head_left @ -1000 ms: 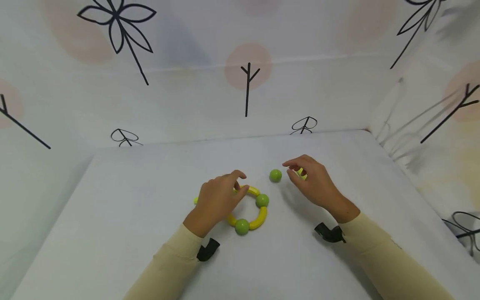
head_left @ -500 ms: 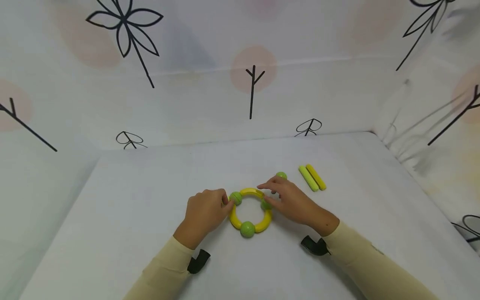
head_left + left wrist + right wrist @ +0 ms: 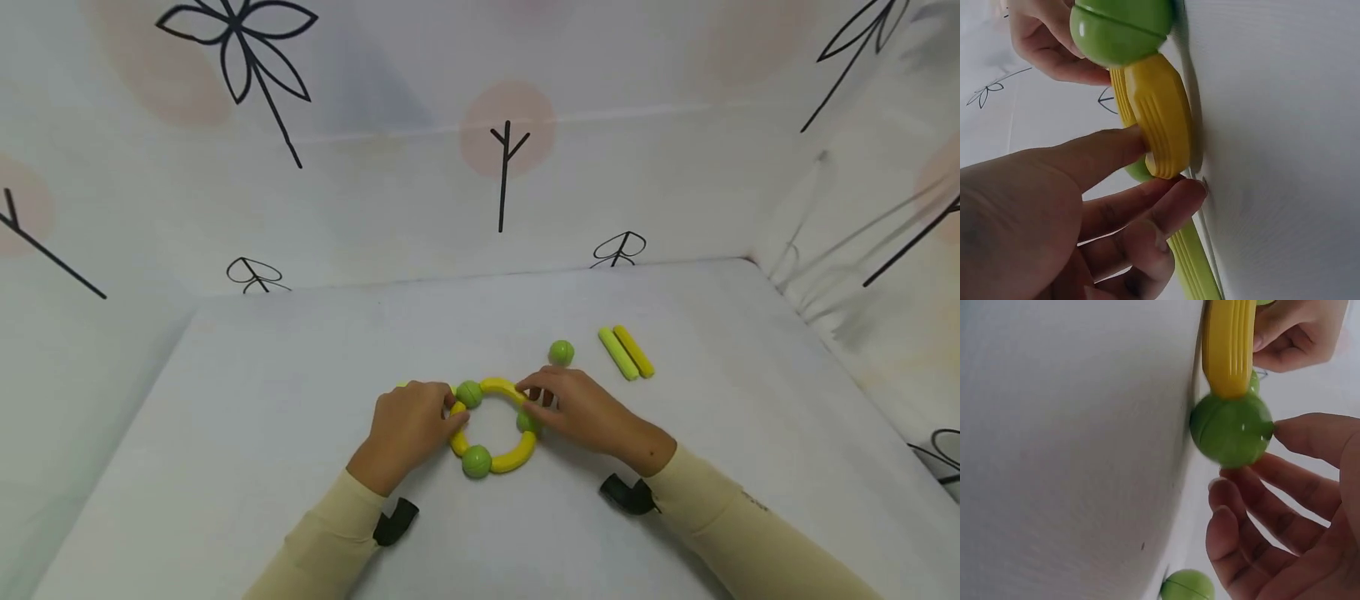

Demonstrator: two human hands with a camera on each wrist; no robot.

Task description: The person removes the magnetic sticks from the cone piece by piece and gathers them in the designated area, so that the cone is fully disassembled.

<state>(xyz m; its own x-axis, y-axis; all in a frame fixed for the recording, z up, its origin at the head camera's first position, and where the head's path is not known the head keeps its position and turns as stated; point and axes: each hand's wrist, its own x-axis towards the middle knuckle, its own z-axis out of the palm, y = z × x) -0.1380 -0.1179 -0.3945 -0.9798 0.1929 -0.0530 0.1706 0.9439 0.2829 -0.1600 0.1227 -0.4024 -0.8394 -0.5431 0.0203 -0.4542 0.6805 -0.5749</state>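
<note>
A ring of yellow curved pieces (image 3: 514, 455) and green balls (image 3: 476, 461) lies on the white table. At its left side my left hand (image 3: 408, 429) pinches one yellow curved piece (image 3: 1163, 112), thumb on the inner face and fingertips by its ribbed end. Another green ball (image 3: 468, 393) sits just beyond that end. My right hand (image 3: 581, 412) grips the ring's right-hand green ball (image 3: 1232, 430) between thumb and fingers. A light green stick (image 3: 1194, 262) lies beyond my left fingers, mostly hidden by the hand in the head view.
A loose green ball (image 3: 562, 352) lies beyond my right hand. Further right, a light green stick (image 3: 618, 353) and a yellow stick (image 3: 633, 351) lie side by side. White cloth walls (image 3: 390, 200) with black line drawings rise at the table's back and sides.
My right hand has come from the two sticks leftward to the ring. My left hand has moved from over the ring to its left side. The ring has turned slightly clockwise.
</note>
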